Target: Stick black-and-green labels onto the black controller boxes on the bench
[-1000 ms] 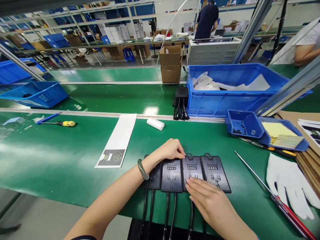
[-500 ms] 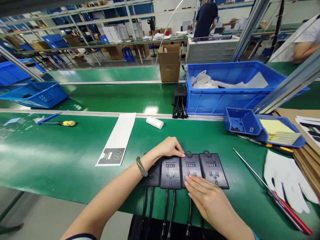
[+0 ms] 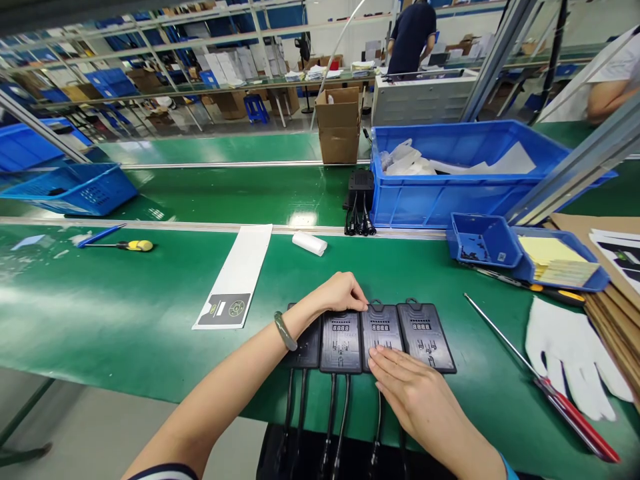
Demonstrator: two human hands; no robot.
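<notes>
Several black devices with small displays lie side by side on the green table, cables hanging toward me. My left hand [image 3: 344, 293] pinches at the top edge between the second device [image 3: 341, 337] and the third device [image 3: 381, 327]; whether anything sits between its fingertips is too small to tell. Flat on the lower part of the third device rests my right hand [image 3: 413, 383], fingers stretched out. The rightmost device [image 3: 427, 337] is untouched. My left forearm partly covers the leftmost device [image 3: 307, 347].
A printed sheet strip [image 3: 245, 260] and a white roll [image 3: 309, 243] lie beyond my left arm. To the right are a red-handled screwdriver [image 3: 575, 423], a white glove [image 3: 575, 353] and small blue bins [image 3: 483, 257]. A large blue crate [image 3: 425, 200] stands behind.
The view has shifted very slightly. Both hands keep nearly the same place on the devices.
</notes>
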